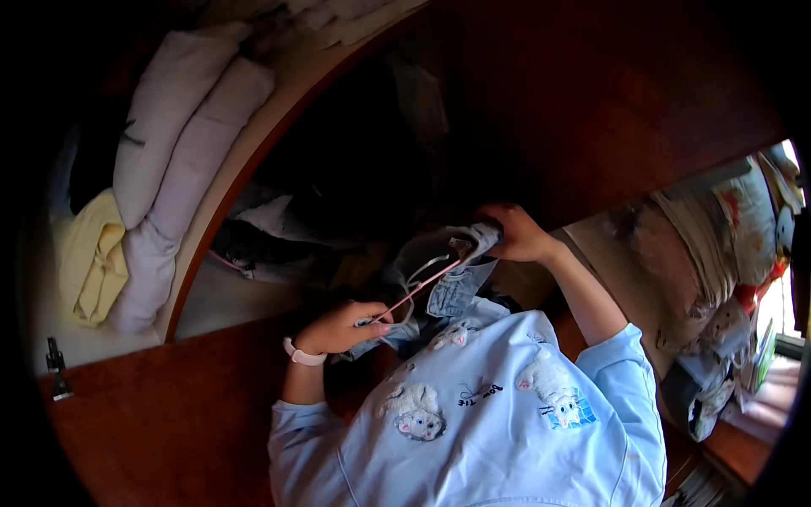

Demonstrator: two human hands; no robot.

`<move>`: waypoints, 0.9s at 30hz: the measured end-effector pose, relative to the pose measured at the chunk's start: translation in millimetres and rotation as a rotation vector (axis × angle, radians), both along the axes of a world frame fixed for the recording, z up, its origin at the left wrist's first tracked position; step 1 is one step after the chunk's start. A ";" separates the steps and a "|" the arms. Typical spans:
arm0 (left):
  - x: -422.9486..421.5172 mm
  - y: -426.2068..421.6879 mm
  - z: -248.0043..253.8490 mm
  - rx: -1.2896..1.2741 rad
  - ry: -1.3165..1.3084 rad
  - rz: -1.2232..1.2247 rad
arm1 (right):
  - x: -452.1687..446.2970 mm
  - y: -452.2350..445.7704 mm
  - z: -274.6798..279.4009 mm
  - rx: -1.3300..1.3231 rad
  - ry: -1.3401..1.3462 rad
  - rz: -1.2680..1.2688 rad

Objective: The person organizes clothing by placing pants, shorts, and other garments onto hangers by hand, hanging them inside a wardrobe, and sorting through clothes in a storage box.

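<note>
Grey-blue denim clothing hangs between my two hands in front of the light blue shirt. My left hand, with a pale band at the wrist, is closed on the left end of a thin pink hanger, and some denim lies against its fingers. The hanger slants up to the right, into the waist opening of the denim. My right hand is closed on the upper right edge of the denim, its fingertips partly in shadow.
An open wardrobe compartment with dark clothes lies ahead. On the left shelf are rolled pale textiles and a yellow cloth. Reddish-brown wooden panels stand around me. Stacked folded fabrics are on the right.
</note>
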State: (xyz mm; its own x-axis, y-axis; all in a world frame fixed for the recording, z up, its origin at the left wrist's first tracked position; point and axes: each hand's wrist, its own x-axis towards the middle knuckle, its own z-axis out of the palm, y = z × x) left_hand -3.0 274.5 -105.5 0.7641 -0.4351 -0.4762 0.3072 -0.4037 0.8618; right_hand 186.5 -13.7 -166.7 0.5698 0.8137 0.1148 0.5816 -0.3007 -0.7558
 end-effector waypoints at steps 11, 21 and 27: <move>-140.1 -40.8 -18.5 -0.317 -0.027 1.202 | 35.9 317.8 -12.2 -0.337 0.157 -0.224; -59.3 -15.6 -9.5 -0.163 -0.185 1.319 | 135.2 277.4 -97.3 -0.356 0.093 -0.450; -1.4 2.3 -43.5 -0.263 -0.328 1.402 | 119.4 269.9 -64.9 0.056 -0.316 -0.428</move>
